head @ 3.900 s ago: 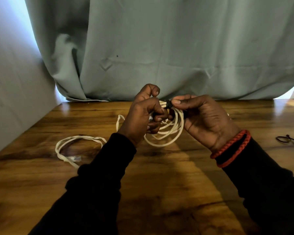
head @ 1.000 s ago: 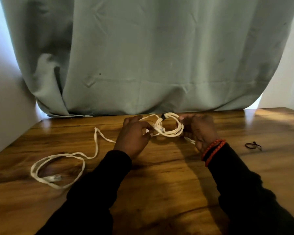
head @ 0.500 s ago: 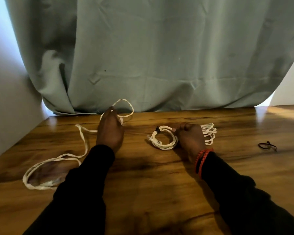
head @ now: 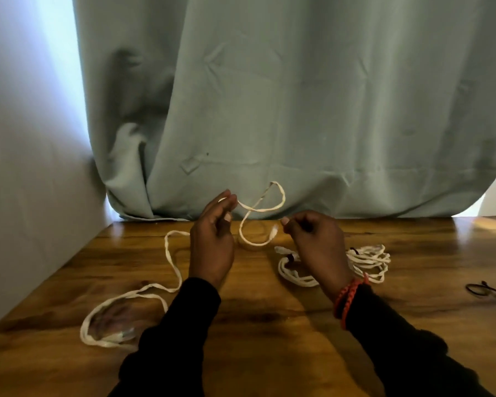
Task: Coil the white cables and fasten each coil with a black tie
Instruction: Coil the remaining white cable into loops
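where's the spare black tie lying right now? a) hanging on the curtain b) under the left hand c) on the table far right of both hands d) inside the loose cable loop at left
c: the spare black tie lies on the wooden table, well to the right of the right hand and apart from the coiled cables.

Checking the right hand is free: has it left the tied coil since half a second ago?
Yes. The right hand rose off the tied coil on the table, toward the curtain.

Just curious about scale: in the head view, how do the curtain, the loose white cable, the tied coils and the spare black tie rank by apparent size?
1. curtain
2. loose white cable
3. tied coils, partly hidden by the right hand
4. spare black tie
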